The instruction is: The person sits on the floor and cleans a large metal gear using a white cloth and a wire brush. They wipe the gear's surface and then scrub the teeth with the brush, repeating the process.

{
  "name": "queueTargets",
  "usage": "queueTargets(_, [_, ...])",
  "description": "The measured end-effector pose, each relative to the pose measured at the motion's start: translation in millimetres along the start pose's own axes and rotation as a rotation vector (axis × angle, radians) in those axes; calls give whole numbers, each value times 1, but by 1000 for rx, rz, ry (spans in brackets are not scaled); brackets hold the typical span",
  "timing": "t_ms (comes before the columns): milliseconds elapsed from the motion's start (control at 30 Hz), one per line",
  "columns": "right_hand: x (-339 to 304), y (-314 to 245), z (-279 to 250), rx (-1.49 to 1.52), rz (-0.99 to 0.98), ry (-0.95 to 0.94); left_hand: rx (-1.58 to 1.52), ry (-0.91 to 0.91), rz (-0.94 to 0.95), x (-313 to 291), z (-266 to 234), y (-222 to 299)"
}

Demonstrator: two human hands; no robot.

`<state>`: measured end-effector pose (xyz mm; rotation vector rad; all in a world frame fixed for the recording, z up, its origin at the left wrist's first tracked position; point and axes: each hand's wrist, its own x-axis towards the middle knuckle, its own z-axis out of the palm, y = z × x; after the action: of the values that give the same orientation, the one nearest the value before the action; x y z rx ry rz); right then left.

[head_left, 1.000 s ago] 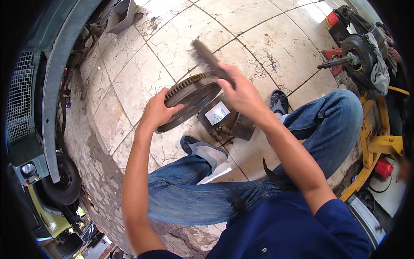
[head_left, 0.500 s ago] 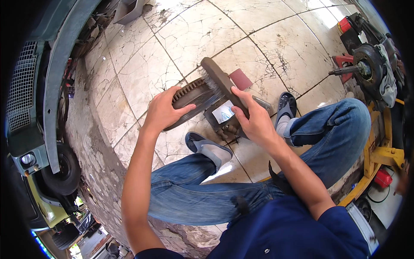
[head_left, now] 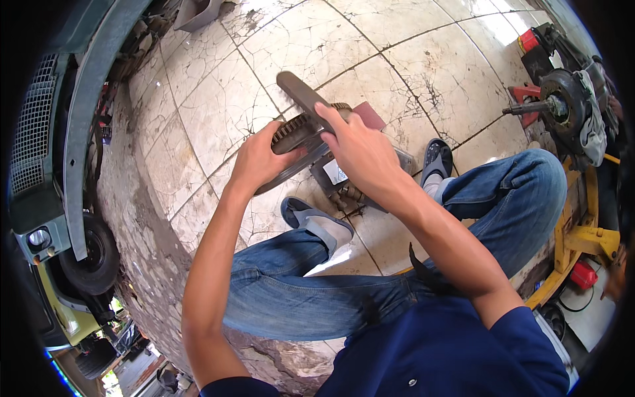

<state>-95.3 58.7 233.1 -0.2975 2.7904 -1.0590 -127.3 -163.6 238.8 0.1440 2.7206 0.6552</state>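
Observation:
My left hand (head_left: 260, 161) grips the near left edge of a dark metal flywheel (head_left: 284, 177), thumb on its face and fingers around the toothed rim. Held tilted above the floor, the flywheel has a ring of gear teeth along its far side. In my right hand (head_left: 362, 153) is a wire brush (head_left: 299, 94) with a brown back, its fingers closed around the near end. The brush lies across the flywheel; its bristles are mostly hidden now. Below, a metal part with a white label (head_left: 334, 173) sits on the tiles, beside reddish sandpaper (head_left: 370, 116).
My sandalled feet (head_left: 317, 221) flank the metal part on the cracked tile floor (head_left: 410, 73). At the right stand a wheel hub with a shaft (head_left: 555, 106) and a yellow metal frame (head_left: 582, 241). A vehicle (head_left: 40, 172) is at the left, a grey tray (head_left: 196, 14) at the far left.
My right hand has moved left and away from me, carrying the wire brush across the flywheel's toothed side. The flywheel has shifted slightly right in my left hand.

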Motion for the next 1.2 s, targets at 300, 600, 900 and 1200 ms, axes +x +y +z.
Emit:
queueTargets(300, [-16, 2, -1, 26, -4, 5, -9, -29, 13, -3, 2, 2])
queueTargets(600, [13, 39, -17, 551, 157, 100, -62, 15, -30, 1, -3, -20])
queueTargets(900, [-42, 19, 7, 267, -41, 71, -28, 14, -27, -8, -5, -26])
queueTargets(1200, [11, -4, 3, 80, -59, -21, -29, -27, -24, -11, -5, -13])
